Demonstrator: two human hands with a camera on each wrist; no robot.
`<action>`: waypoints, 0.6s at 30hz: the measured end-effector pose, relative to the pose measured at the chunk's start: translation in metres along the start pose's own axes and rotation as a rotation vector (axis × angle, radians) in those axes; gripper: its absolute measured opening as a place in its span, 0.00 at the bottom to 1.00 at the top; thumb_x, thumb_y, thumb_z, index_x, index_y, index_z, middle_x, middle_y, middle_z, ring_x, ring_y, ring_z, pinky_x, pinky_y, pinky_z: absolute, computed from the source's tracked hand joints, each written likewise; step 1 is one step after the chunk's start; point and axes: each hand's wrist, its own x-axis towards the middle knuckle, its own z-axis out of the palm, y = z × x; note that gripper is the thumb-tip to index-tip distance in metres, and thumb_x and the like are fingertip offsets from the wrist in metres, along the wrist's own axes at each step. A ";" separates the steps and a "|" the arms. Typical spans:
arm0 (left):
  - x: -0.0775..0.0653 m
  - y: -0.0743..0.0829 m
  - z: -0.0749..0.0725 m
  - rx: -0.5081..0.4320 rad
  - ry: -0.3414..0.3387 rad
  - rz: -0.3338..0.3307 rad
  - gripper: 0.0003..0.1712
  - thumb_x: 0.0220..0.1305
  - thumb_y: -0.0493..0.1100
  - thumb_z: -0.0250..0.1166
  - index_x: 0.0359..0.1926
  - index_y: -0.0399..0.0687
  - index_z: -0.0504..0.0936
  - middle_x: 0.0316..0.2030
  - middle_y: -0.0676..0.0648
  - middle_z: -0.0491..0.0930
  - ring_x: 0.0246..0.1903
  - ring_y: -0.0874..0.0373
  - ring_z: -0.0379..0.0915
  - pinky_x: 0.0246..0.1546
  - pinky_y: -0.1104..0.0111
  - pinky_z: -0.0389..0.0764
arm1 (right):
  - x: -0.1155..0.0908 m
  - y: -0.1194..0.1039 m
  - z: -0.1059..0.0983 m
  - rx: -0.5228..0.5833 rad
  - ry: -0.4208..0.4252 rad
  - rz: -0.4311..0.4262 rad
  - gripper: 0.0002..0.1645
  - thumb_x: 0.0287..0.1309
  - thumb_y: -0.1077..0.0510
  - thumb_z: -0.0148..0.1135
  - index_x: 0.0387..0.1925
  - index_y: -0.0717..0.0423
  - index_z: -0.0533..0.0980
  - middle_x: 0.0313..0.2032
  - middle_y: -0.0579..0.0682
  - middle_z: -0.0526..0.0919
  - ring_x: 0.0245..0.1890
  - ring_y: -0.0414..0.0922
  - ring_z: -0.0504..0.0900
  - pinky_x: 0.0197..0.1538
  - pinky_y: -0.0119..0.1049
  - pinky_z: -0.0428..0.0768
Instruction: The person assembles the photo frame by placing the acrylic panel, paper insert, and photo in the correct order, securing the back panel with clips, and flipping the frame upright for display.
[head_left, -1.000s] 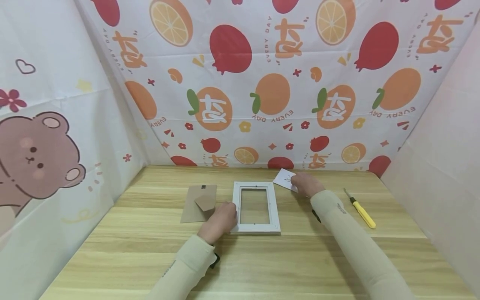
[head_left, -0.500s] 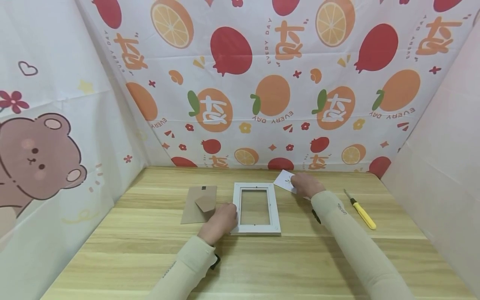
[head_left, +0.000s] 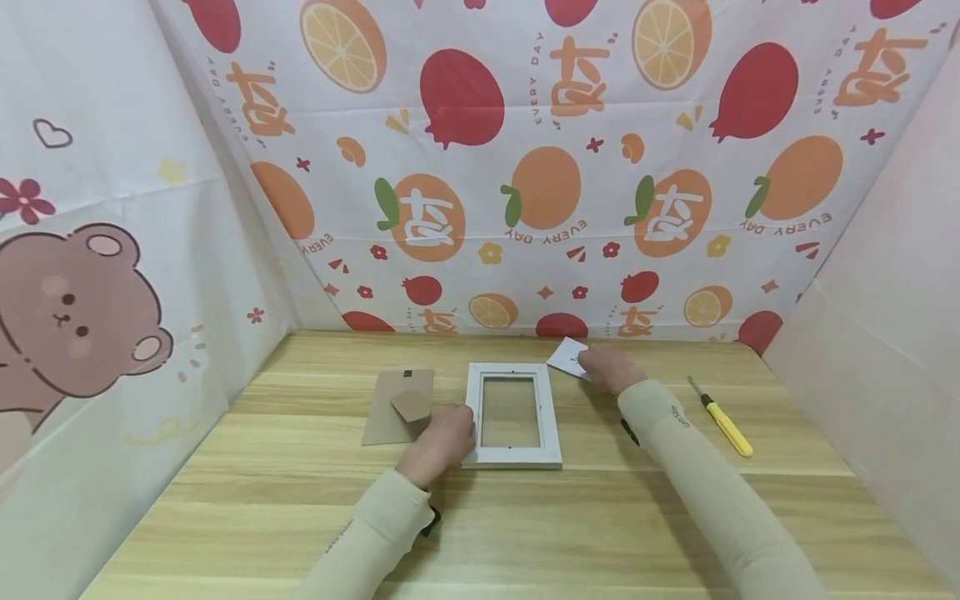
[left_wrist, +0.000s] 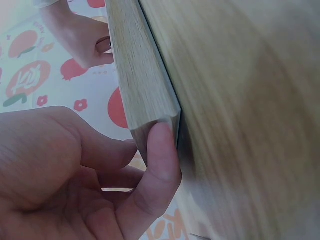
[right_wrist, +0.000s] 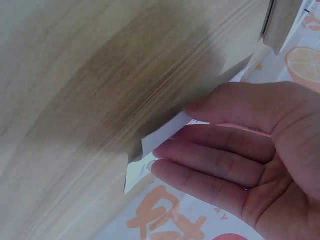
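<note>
A white picture frame (head_left: 512, 457) lies back up on the table, with a pane in its opening. My left hand (head_left: 442, 442) pinches its left side, and in the left wrist view the thumb and a finger (left_wrist: 162, 150) touch the corner of the frame (left_wrist: 142, 75). Past the frame's far right corner, my right hand (head_left: 611, 369) pinches a white printed card (head_left: 566, 356). In the right wrist view the card's edge (right_wrist: 165, 134) is bent up between thumb and fingers. A second pale piece (right_wrist: 137, 174) shows below; I cannot tell whether it is a separate sheet.
A brown backing board (head_left: 382, 417) with its stand flap lies left of the frame, near the left hand. At the right lies a screwdriver (head_left: 726, 427) with a yellow handle. A fruit-print cloth (head_left: 465, 192) closes off the table's (head_left: 525, 533) far edge.
My right hand has shifted slightly left over the card, covering more of its print. The left hand and the frame have stayed in place.
</note>
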 end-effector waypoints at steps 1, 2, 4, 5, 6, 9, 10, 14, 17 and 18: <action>0.000 0.000 0.000 0.003 0.000 0.001 0.14 0.66 0.29 0.58 0.22 0.40 0.74 0.22 0.46 0.71 0.21 0.56 0.65 0.20 0.70 0.65 | 0.000 0.000 0.000 0.002 0.008 -0.008 0.04 0.65 0.62 0.67 0.36 0.61 0.81 0.29 0.52 0.83 0.27 0.44 0.72 0.35 0.36 0.74; 0.000 0.000 0.000 0.002 0.000 0.001 0.14 0.66 0.29 0.58 0.22 0.40 0.74 0.22 0.46 0.71 0.21 0.56 0.65 0.20 0.70 0.65 | 0.000 0.000 0.000 0.010 0.012 -0.009 0.04 0.65 0.63 0.66 0.35 0.61 0.81 0.28 0.52 0.83 0.27 0.43 0.72 0.35 0.36 0.74; -0.001 -0.001 0.000 -0.001 -0.004 -0.001 0.13 0.66 0.29 0.58 0.23 0.39 0.75 0.22 0.45 0.72 0.22 0.55 0.66 0.20 0.70 0.66 | -0.001 0.000 -0.001 0.026 0.019 -0.014 0.04 0.64 0.64 0.65 0.33 0.61 0.80 0.28 0.52 0.82 0.27 0.43 0.71 0.34 0.36 0.73; -0.001 -0.001 0.000 -0.002 -0.006 -0.001 0.13 0.66 0.29 0.58 0.23 0.39 0.75 0.23 0.45 0.72 0.22 0.55 0.67 0.20 0.70 0.66 | -0.002 0.000 -0.001 0.037 0.020 -0.012 0.04 0.64 0.65 0.65 0.32 0.61 0.80 0.27 0.52 0.82 0.27 0.44 0.71 0.34 0.36 0.73; -0.001 -0.001 0.000 -0.004 -0.009 -0.002 0.13 0.67 0.29 0.58 0.24 0.38 0.75 0.23 0.45 0.73 0.22 0.55 0.67 0.20 0.70 0.67 | -0.002 -0.001 -0.001 0.045 0.021 -0.012 0.03 0.63 0.65 0.65 0.32 0.61 0.80 0.27 0.52 0.82 0.27 0.44 0.70 0.34 0.36 0.72; -0.002 0.000 -0.001 -0.009 -0.011 0.001 0.12 0.68 0.30 0.58 0.24 0.38 0.76 0.23 0.45 0.73 0.22 0.55 0.67 0.21 0.70 0.67 | -0.003 -0.003 -0.002 0.051 0.017 0.000 0.03 0.64 0.66 0.63 0.32 0.61 0.79 0.28 0.52 0.81 0.27 0.44 0.69 0.34 0.37 0.71; -0.002 0.000 -0.001 -0.010 -0.010 0.001 0.12 0.68 0.30 0.58 0.25 0.37 0.76 0.23 0.45 0.73 0.22 0.55 0.67 0.21 0.70 0.67 | -0.003 -0.003 -0.002 0.051 0.018 0.005 0.03 0.64 0.66 0.63 0.32 0.61 0.79 0.28 0.52 0.82 0.27 0.44 0.70 0.34 0.37 0.71; -0.001 0.000 -0.002 -0.013 -0.012 -0.004 0.11 0.68 0.29 0.58 0.26 0.37 0.77 0.24 0.44 0.74 0.22 0.56 0.68 0.20 0.71 0.68 | -0.001 -0.003 0.001 0.060 0.022 0.037 0.04 0.64 0.65 0.63 0.32 0.60 0.79 0.28 0.52 0.81 0.28 0.45 0.71 0.35 0.38 0.72; -0.002 0.001 -0.003 -0.012 -0.018 -0.009 0.10 0.68 0.30 0.58 0.27 0.36 0.78 0.25 0.44 0.75 0.22 0.55 0.69 0.20 0.71 0.69 | 0.001 0.000 0.003 0.096 0.033 0.063 0.05 0.63 0.67 0.63 0.30 0.60 0.78 0.26 0.52 0.81 0.26 0.44 0.71 0.34 0.37 0.73; -0.002 0.001 -0.003 -0.009 -0.017 -0.009 0.10 0.68 0.30 0.58 0.27 0.36 0.78 0.25 0.43 0.76 0.22 0.55 0.69 0.20 0.71 0.70 | 0.001 0.001 0.004 0.109 0.041 0.066 0.05 0.62 0.68 0.63 0.29 0.60 0.78 0.26 0.52 0.81 0.26 0.44 0.72 0.33 0.37 0.74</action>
